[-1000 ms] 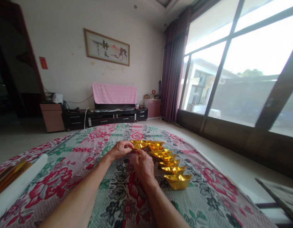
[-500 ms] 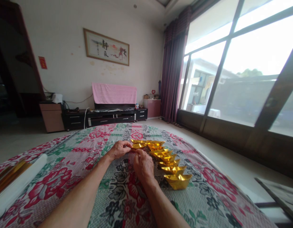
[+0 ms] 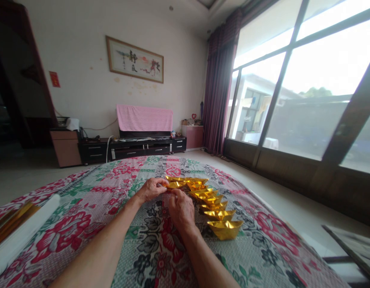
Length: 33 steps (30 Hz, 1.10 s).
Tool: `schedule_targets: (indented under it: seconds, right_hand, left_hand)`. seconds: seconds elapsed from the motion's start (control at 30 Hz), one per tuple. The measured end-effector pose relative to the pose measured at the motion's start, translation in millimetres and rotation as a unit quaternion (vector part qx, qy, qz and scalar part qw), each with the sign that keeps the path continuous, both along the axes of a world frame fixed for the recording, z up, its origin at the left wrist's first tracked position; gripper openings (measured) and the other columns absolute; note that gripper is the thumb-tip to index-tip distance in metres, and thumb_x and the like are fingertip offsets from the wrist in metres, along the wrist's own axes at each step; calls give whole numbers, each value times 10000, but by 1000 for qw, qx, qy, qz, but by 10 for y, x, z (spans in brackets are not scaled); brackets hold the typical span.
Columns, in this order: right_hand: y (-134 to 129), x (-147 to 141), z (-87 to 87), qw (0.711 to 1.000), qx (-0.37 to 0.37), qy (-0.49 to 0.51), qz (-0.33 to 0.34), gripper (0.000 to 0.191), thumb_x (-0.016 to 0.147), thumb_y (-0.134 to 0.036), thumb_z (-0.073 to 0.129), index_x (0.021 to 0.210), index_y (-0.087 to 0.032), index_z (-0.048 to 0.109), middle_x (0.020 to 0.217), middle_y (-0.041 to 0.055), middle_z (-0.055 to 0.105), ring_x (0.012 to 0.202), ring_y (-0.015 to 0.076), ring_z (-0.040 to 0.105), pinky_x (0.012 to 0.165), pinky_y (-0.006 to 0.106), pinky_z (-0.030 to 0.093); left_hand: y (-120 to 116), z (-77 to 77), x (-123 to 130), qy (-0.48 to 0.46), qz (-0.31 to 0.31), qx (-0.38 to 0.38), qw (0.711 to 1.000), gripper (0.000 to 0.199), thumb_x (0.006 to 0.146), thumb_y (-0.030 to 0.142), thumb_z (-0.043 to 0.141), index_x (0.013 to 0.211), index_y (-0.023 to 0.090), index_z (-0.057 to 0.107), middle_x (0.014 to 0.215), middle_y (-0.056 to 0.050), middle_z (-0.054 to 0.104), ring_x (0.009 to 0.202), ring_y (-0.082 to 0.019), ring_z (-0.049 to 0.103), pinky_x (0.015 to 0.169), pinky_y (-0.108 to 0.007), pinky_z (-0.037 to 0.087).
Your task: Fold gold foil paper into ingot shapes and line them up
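Note:
Several shiny gold folded-paper boats (image 3: 225, 229) stand in a slanting row on the flowered tablecloth (image 3: 161, 256), just right of my hands. My left hand (image 3: 152, 189) is closed, its thumb and forefinger pinched at the left end of a gold paper piece (image 3: 176, 185) at the far end of the row. My right hand (image 3: 182, 208) is closed beside it, knuckles up, its fingertips near the same spot. What the right fingers grip is mostly hidden behind them.
At the left table edge lie gold sheets (image 3: 15, 222) and a white roll or bundle (image 3: 27, 234). Beyond the table are a low black cabinet (image 3: 134, 150) and a pink cloth (image 3: 144, 118). Large windows (image 3: 317, 116) fill the right side.

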State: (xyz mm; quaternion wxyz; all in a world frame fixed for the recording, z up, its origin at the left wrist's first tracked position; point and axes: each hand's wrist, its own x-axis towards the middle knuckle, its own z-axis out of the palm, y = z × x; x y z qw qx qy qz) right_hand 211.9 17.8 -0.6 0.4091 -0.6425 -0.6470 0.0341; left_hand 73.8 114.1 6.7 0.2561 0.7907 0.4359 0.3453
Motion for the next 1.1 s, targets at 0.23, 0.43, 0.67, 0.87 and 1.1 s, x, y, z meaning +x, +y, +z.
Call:
schedule_targets:
  seconds: [0.23, 0.43, 0.67, 0.87, 1.1]
  right_hand:
    - [-9, -1, 17, 1000, 3, 2, -3, 282, 841, -225, 357, 920, -215, 627, 863, 33, 663, 804, 147, 592, 711, 215, 384]
    - [-6, 3, 6, 1000, 7, 3, -2, 282, 841, -230, 354, 912, -215, 626, 864, 34, 662, 793, 145, 589, 701, 215, 380]
    - [-10, 0, 13, 1000, 4, -1, -4, 281, 845, -233, 349, 920, -222, 619, 874, 25, 660, 807, 147, 589, 700, 215, 380]
    - [-10, 0, 12, 1000, 7, 0, -3, 279, 842, -230, 352, 910, -221, 622, 869, 27, 658, 804, 153, 589, 694, 221, 375]
    - [-2, 0, 2, 1000, 2, 2, -3, 281, 845, -231, 356, 910, -210, 628, 862, 39, 661, 799, 153, 589, 689, 223, 368]
  left_hand:
    - [25, -24, -17, -21, -3, -29, 999, 334, 622, 299, 555, 911, 168, 661, 535, 49, 526, 465, -84, 430, 476, -182, 319]
    - [18, -21, -18, -41, -12, -48, 998, 365, 624, 280, 563, 960, 161, 643, 502, 64, 479, 438, -72, 392, 458, -178, 299]
    - [8, -19, -10, -28, 0, -39, 999, 335, 620, 313, 559, 898, 162, 666, 491, 59, 476, 434, -76, 388, 459, -187, 286]
    - [5, -22, -11, -33, -4, -55, 998, 353, 617, 319, 565, 918, 159, 656, 484, 65, 455, 431, -72, 365, 452, -184, 266]
    - [36, -45, -16, -13, 2, -19, 1000, 317, 628, 301, 561, 887, 160, 676, 545, 43, 533, 465, -78, 408, 463, -184, 296]
